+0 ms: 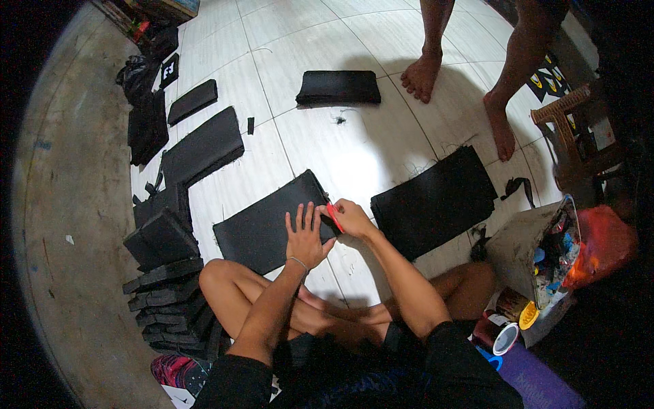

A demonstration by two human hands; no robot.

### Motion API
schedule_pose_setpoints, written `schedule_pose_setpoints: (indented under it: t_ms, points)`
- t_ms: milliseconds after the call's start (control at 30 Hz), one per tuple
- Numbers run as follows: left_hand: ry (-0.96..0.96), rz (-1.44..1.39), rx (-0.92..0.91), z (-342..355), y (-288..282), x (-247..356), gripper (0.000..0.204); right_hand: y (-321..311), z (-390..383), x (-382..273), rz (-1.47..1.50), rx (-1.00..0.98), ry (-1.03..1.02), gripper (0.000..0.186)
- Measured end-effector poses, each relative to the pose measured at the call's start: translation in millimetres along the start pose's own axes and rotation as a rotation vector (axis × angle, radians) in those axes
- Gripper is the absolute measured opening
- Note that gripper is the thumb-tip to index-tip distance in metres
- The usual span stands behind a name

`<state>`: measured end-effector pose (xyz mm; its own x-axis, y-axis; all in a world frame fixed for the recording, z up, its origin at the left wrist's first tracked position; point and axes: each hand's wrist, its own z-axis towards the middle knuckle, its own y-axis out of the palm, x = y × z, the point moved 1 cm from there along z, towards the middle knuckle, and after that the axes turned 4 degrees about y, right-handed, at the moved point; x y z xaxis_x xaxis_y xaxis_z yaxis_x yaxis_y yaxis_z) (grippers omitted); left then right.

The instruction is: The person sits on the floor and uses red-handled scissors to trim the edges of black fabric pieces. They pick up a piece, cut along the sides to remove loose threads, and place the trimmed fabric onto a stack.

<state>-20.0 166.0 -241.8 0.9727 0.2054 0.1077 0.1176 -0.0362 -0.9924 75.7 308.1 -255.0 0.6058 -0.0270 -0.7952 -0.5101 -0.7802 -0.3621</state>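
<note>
A flat black fabric panel (262,228) lies on the white tiled floor in front of my crossed legs. My left hand (305,238) rests flat on its right part, fingers spread. My right hand (353,218) sits at the panel's right edge, closed around a small red tool (334,217) whose tip touches the fabric. What kind of tool it is I cannot tell.
More black panels lie around: one at right (436,201), one farther ahead (338,87), several along the left wall (201,146), and a stack (167,300) by my left knee. Another person's bare feet (422,75) stand ahead. A bucket of clutter (531,255) sits at right.
</note>
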Motion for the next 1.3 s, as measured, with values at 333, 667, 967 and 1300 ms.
schedule_pose_setpoints:
  t_ms: [333,667,967,1300]
  points:
    - [0.000,0.041,-0.028,-0.8,1.1,-0.6,0.089,-10.6,-8.1,-16.6,0.120,0.063,-0.023,0.055]
    - [-0.003,0.020,-0.009,-4.7,3.0,-2.3,0.088,1.1,-91.3,27.7,-0.044,0.181,0.026,0.042]
    - [-0.021,-0.167,-0.016,-6.7,-11.2,-14.7,0.089,5.4,-165.4,47.7,-0.566,0.142,0.147,0.057]
    - [-0.427,-0.237,0.139,-53.3,-107.0,-224.8,0.075,-6.8,-172.8,5.0,-0.832,0.132,0.079,0.044]
